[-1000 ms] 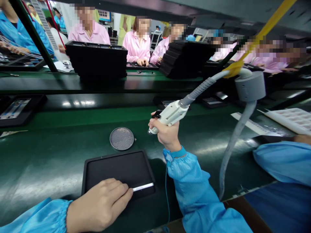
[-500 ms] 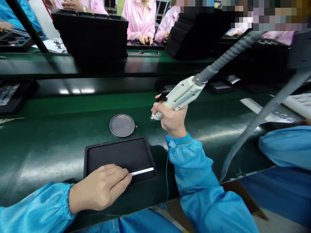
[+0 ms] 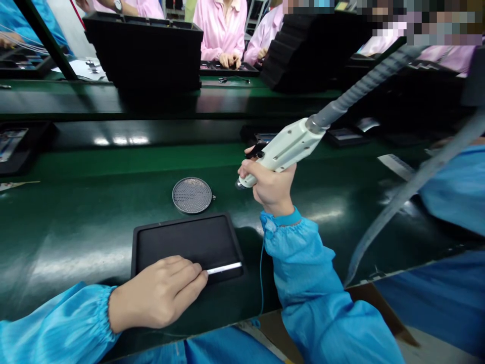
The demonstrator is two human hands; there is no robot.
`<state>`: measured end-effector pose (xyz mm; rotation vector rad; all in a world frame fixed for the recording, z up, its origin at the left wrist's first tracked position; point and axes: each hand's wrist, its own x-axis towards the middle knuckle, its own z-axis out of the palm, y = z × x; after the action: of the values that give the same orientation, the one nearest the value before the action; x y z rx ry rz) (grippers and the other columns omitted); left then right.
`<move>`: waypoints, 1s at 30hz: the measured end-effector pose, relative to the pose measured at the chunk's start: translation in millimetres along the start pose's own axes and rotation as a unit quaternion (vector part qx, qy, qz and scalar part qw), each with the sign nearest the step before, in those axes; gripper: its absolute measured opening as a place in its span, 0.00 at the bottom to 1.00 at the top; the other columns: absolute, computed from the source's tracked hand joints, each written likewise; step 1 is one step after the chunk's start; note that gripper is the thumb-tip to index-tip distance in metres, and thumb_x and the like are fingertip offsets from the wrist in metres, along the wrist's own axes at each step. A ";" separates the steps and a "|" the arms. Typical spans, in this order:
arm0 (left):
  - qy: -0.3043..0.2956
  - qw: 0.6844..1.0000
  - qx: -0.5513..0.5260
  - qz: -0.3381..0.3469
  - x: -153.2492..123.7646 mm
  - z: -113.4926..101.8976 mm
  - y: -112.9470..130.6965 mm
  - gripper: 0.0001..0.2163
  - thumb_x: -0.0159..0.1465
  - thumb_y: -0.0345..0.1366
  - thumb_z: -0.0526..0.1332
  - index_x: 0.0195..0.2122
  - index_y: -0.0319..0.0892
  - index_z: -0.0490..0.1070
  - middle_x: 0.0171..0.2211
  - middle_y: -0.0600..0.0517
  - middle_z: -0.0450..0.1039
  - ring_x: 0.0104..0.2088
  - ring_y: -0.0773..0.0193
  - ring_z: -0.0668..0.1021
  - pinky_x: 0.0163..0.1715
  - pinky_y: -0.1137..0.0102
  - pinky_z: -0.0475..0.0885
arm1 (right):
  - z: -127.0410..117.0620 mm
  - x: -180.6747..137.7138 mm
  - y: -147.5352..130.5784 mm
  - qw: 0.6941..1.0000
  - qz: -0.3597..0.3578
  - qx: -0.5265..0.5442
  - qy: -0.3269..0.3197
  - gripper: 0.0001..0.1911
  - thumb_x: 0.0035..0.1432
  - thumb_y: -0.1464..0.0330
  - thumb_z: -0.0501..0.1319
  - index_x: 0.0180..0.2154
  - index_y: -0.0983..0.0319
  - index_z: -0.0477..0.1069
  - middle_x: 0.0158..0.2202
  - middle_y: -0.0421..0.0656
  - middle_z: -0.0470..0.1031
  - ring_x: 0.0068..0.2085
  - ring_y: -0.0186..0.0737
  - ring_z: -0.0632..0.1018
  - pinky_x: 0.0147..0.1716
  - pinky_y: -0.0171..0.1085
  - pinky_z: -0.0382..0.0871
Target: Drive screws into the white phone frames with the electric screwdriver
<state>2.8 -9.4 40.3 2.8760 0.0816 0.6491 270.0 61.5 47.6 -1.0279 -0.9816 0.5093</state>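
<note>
White plastic gun-shaped tool point(image 3: 288, 146) — right hand point(image 3: 271, 190) gripping.

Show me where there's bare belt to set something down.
The widest bare belt lies left of the black tray and mesh disc. A smaller patch sits between the right sleeve and the grey hose. Crowded: the right hand gripping the white tool, and the far tray stacks.

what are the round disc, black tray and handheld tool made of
Round disc: probably metal, grey with fine perforations and a dull sheen. Black tray: matte plastic or foam, no glare. Handheld tool: smooth off-white plastic shell with recessed screw holes.
</note>
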 end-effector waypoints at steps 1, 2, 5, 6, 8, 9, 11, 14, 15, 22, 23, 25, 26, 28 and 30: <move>-0.001 1.000 0.001 -0.001 -0.2 0.1 0.0 0.16 0.72 0.25 0.44 0.47 0.29 0.71 0.38 0.39 0.79 0.38 0.57 0.81 0.38 0.64 0.81 | -0.2 0.1 0.3 1.000 0.000 0.000 0.000 0.08 0.42 0.74 0.64 0.30 0.61 0.74 0.18 0.32 0.68 0.19 0.31 0.71 0.21 0.35 0.68; -0.002 1.000 0.002 -0.002 -0.4 0.1 0.0 0.16 0.73 0.26 0.44 0.47 0.29 0.71 0.37 0.39 0.79 0.38 0.58 0.81 0.38 0.64 0.81 | -0.4 0.2 0.7 1.000 -0.001 -0.001 -0.001 0.08 0.42 0.74 0.64 0.30 0.61 0.74 0.18 0.32 0.68 0.19 0.31 0.71 0.21 0.35 0.68; -0.001 1.000 0.007 -0.003 -0.4 -0.1 0.0 0.16 0.73 0.26 0.44 0.47 0.30 0.71 0.38 0.40 0.79 0.38 0.58 0.81 0.38 0.65 0.81 | -1.4 0.3 2.1 1.000 -0.006 -0.008 -0.005 0.08 0.43 0.74 0.63 0.31 0.60 0.74 0.18 0.32 0.68 0.19 0.31 0.71 0.21 0.35 0.68; -0.001 1.000 0.009 -0.001 -0.2 -0.1 0.0 0.16 0.73 0.26 0.44 0.47 0.30 0.71 0.38 0.40 0.79 0.38 0.58 0.82 0.38 0.65 0.81 | -1.7 0.2 2.5 1.000 -0.008 -0.008 -0.006 0.08 0.43 0.74 0.63 0.31 0.60 0.74 0.18 0.32 0.68 0.19 0.31 0.71 0.21 0.35 0.68; -0.001 1.000 0.010 0.001 0.2 0.2 -0.2 0.16 0.73 0.26 0.44 0.47 0.30 0.70 0.38 0.39 0.79 0.38 0.57 0.82 0.38 0.64 0.81 | -2.0 0.0 2.9 1.000 -0.010 -0.007 -0.005 0.08 0.44 0.74 0.64 0.31 0.60 0.73 0.19 0.32 0.68 0.19 0.31 0.71 0.21 0.35 0.68; -0.001 1.000 0.009 0.000 0.2 0.6 -0.6 0.16 0.72 0.26 0.44 0.47 0.29 0.70 0.38 0.39 0.79 0.37 0.57 0.82 0.37 0.64 0.81 | -2.0 -0.2 2.8 1.000 -0.009 -0.007 -0.006 0.08 0.44 0.74 0.64 0.31 0.60 0.73 0.19 0.32 0.68 0.19 0.31 0.71 0.21 0.35 0.68; -0.004 1.000 0.004 -0.011 -0.7 2.0 -2.8 0.15 0.72 0.25 0.44 0.48 0.30 0.70 0.38 0.38 0.78 0.37 0.56 0.82 0.35 0.63 0.81 | -1.9 -0.4 2.3 1.000 -0.006 -0.004 -0.005 0.08 0.43 0.73 0.64 0.31 0.60 0.73 0.19 0.32 0.68 0.19 0.31 0.71 0.21 0.35 0.68; 0.011 0.999 -0.013 -0.036 -3.5 5.4 -10.4 0.13 0.71 0.25 0.47 0.48 0.31 0.70 0.39 0.39 0.78 0.38 0.56 0.82 0.34 0.65 0.81 | -1.3 -0.4 1.2 1.000 -0.001 -0.001 -0.003 0.08 0.43 0.73 0.64 0.30 0.60 0.73 0.19 0.32 0.68 0.19 0.31 0.70 0.20 0.35 0.67; 0.021 0.998 -0.028 -0.044 -4.6 6.5 -14.0 0.12 0.71 0.25 0.49 0.49 0.32 0.69 0.40 0.39 0.78 0.38 0.56 0.82 0.34 0.65 0.80 | -1.0 -0.3 0.9 1.000 0.000 0.000 -0.001 0.08 0.42 0.73 0.64 0.30 0.60 0.72 0.19 0.32 0.68 0.19 0.31 0.70 0.20 0.35 0.67; 0.013 0.952 -0.231 -0.200 -6.4 8.0 -32.2 0.09 0.70 0.29 0.55 0.45 0.39 0.73 0.39 0.46 0.79 0.38 0.63 0.81 0.37 0.72 0.76 | -0.7 -0.1 2.7 1.000 -0.004 0.000 -0.001 0.08 0.43 0.73 0.64 0.30 0.60 0.71 0.20 0.33 0.68 0.19 0.31 0.70 0.20 0.36 0.67; 0.004 0.935 -0.257 -0.246 -5.6 6.7 -32.1 0.08 0.70 0.31 0.56 0.43 0.39 0.74 0.37 0.48 0.79 0.35 0.65 0.80 0.35 0.74 0.75 | -1.1 -0.2 3.4 1.000 -0.006 -0.002 -0.001 0.08 0.44 0.73 0.64 0.30 0.60 0.71 0.20 0.33 0.69 0.19 0.31 0.70 0.20 0.36 0.67; -0.015 0.885 -0.329 -0.328 -3.3 3.0 -30.4 0.07 0.69 0.34 0.58 0.39 0.39 0.75 0.31 0.51 0.78 0.29 0.68 0.78 0.27 0.77 0.72 | -2.2 -0.5 4.7 1.000 -0.011 -0.003 -0.002 0.08 0.44 0.73 0.64 0.31 0.60 0.70 0.20 0.33 0.69 0.20 0.31 0.70 0.21 0.36 0.68; -0.023 0.854 -0.378 -0.357 -1.9 0.6 -28.7 0.08 0.68 0.35 0.58 0.38 0.38 0.75 0.29 0.52 0.77 0.26 0.69 0.76 0.24 0.78 0.70 | -2.5 -0.6 5.0 1.000 -0.015 -0.002 -0.004 0.08 0.44 0.73 0.64 0.31 0.59 0.70 0.19 0.33 0.69 0.20 0.32 0.71 0.21 0.36 0.68; -0.033 0.787 -0.477 -0.389 0.6 -5.1 -23.5 0.08 0.68 0.35 0.58 0.39 0.37 0.75 0.29 0.52 0.77 0.26 0.70 0.76 0.24 0.78 0.69 | -2.7 -0.7 4.9 1.000 -0.021 0.001 -0.006 0.08 0.44 0.73 0.64 0.30 0.59 0.70 0.19 0.33 0.69 0.19 0.32 0.71 0.21 0.36 0.67; -0.043 0.729 -0.554 -0.399 2.0 -11.1 -15.1 0.08 0.68 0.35 0.59 0.41 0.36 0.75 0.31 0.50 0.78 0.28 0.69 0.77 0.26 0.78 0.71 | -1.7 -0.9 3.3 1.000 -0.023 0.005 -0.005 0.08 0.44 0.74 0.63 0.30 0.59 0.70 0.19 0.33 0.69 0.19 0.32 0.71 0.20 0.36 0.67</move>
<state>-0.4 7.5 48.0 1.4566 0.6292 0.2127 271.3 61.5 44.0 -0.9922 -1.0088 0.4811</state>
